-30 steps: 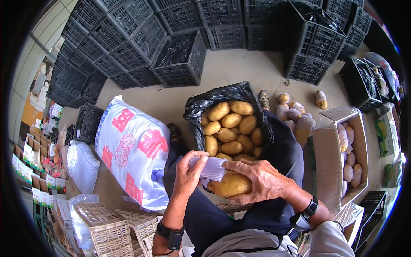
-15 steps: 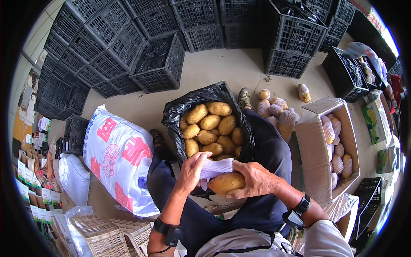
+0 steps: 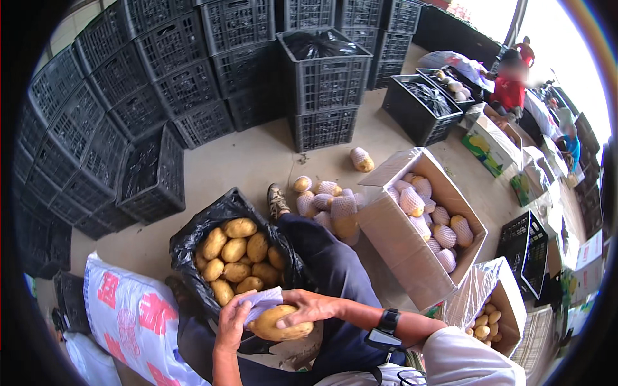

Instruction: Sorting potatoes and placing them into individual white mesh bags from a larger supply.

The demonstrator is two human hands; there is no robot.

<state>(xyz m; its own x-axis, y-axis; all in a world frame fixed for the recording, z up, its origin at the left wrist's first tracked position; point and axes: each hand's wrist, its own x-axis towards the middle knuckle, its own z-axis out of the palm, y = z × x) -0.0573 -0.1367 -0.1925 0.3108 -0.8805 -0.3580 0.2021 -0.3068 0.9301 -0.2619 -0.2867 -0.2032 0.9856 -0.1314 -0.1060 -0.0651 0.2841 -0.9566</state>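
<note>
Here, head view: left hand (image 3: 230, 321) pinches pale-purple foam net (image 3: 264, 300) in fingers; right hand (image 3: 311, 307) curls fingers round potato (image 3: 277, 325), near centre, beside net. Loose potatoes (image 3: 235, 251) just beyond, in black liner (image 3: 187, 239); carton (image 3: 407, 260) right.

A smooth, pale beige floor (image 3: 225, 157) carries tall stacks of black, lattice-sided plastic crates (image 3: 174, 55) at its far side. Nearer, oval yellow potatoes in pale foam-mesh sleeves (image 3: 343, 209) lie in a loose cluster, one sleeved potato (image 3: 362, 159) apart. An open brown cardboard carton (image 3: 402, 257) stands to their right; leftward sit a black-plastic-lined open container (image 3: 209, 209) and a bulging white sack with red print (image 3: 122, 302).
</note>
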